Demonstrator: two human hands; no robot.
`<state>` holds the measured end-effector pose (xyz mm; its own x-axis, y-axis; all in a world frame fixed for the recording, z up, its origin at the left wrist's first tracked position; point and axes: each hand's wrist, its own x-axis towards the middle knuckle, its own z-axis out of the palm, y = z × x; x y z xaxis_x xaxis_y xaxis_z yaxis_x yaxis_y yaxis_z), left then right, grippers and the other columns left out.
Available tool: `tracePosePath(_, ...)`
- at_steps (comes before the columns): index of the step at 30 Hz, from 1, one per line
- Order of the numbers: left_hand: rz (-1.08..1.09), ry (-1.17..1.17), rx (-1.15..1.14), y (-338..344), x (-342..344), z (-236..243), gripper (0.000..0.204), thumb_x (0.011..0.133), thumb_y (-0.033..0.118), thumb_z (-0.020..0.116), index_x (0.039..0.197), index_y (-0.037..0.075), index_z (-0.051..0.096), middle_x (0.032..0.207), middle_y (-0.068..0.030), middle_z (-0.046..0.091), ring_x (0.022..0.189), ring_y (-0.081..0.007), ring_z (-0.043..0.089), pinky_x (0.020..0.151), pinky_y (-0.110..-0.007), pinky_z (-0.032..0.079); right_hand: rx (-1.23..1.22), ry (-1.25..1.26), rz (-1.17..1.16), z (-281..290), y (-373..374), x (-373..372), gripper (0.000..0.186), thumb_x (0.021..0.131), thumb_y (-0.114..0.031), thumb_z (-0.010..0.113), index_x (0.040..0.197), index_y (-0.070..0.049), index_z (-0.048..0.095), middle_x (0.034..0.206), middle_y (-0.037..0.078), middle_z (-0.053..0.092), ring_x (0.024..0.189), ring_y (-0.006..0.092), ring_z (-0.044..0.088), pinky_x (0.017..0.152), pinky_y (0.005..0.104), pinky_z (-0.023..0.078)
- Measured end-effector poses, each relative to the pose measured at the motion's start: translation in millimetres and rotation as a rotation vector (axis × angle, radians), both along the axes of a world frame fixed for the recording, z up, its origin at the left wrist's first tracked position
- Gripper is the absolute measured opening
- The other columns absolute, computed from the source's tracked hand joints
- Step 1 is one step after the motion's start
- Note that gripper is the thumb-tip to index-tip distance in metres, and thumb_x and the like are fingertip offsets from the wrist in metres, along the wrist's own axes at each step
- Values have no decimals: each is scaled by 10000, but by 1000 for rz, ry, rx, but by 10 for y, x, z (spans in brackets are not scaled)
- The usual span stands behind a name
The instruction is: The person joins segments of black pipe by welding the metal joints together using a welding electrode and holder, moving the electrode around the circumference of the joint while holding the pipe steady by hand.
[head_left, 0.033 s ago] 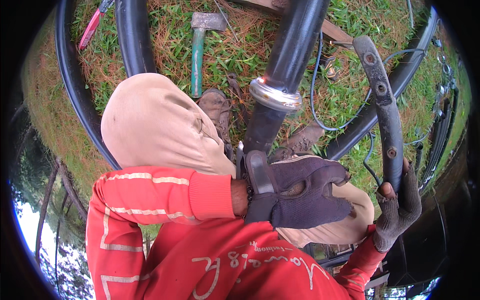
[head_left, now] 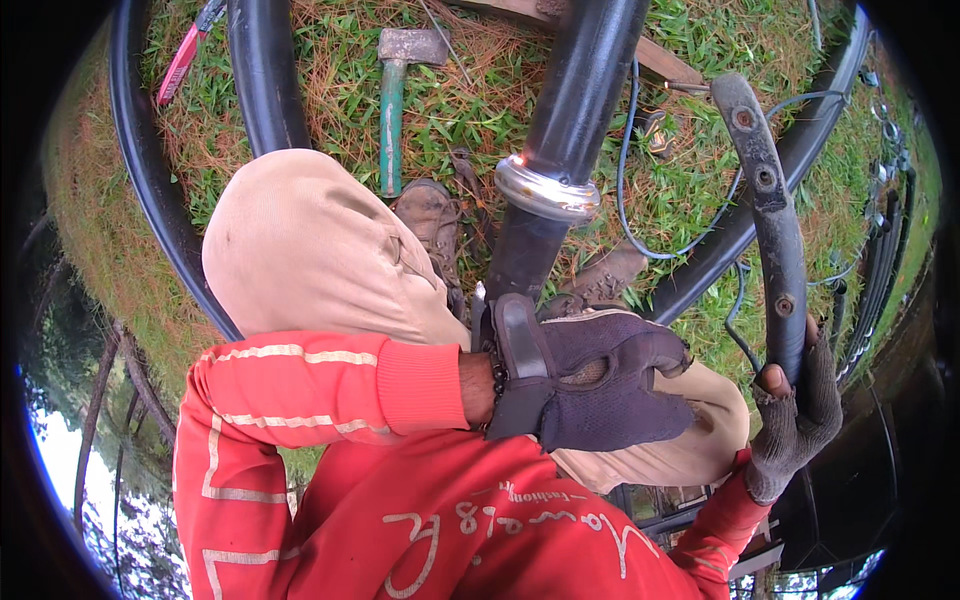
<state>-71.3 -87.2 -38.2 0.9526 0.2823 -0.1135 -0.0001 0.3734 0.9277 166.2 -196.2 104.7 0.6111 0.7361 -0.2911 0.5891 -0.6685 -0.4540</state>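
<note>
A black pipe (head_left: 582,95) slopes down between my legs, with a shiny silver ring (head_left: 547,190) around it. My left hand (head_left: 605,385), in a dark mesh glove with a wrist strap, lies across my lap beside the pipe's near end. Its fingers are curled; whatever they hold, if anything, is hidden. A small white-tipped piece (head_left: 478,300) shows beside that wrist. On the right, my right hand (head_left: 795,430) wears a grey glove with bare fingertips. It is closed around the lower end of a curved black bar (head_left: 772,215) with several screw heads, held upright.
A hatchet (head_left: 392,130) with a green handle lies on the grass beyond my boot (head_left: 428,215). More black pipes (head_left: 268,80) run along the left and right. A thin grey cable (head_left: 625,190) loops right of the middle pipe. A red tool (head_left: 180,65) lies far left, wooden planks (head_left: 665,62) at the back.
</note>
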Motion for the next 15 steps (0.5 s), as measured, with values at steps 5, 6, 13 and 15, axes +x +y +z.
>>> tracePosePath(5, -483, 128, -89, -39, 54, -143, 586, 989, 530, 772, 1283, 26, 736, 1164, -158, 759, 1071, -289, 742, 964, -394, 596, 48, 88, -229, 81, -219, -65, 598, 932, -131, 831, 1460, 89, 655, 1298, 171, 769, 1024, 191, 734, 800, 318, 598)
tracePosePath(6, -468, 80, -98, -47, 74, -160, 575, 994, 544, 743, 1262, 36, 746, 1171, -145, 758, 1054, -288, 743, 944, -395, 592, 70, 130, -235, 57, -207, -77, 586, 936, -115, 828, 1460, 83, 657, 1289, 165, 769, 1016, 186, 735, 785, 313, 604)
tracePosePath(13, -1020, 183, -7, 95, 432, -132, 572, 974, 542, 708, 1259, 48, 756, 1148, -117, 761, 1039, -289, 737, 958, -378, 591, 48, 321, -276, 33, -184, -57, 538, 960, -107, 827, 1451, 53, 678, 1083, 155, 779, 893, 170, 762, 754, 314, 614)
tracePosePath(15, -872, 164, 34, 74, 418, -132, 626, 968, 545, 707, 1346, 47, 728, 1193, -111, 757, 1076, -263, 729, 978, -371, 591, -17, 383, -211, 23, -208, -24, 536, 957, -111, 830, 1447, 49, 684, 1029, 135, 785, 864, 148, 755, 741, 310, 603)
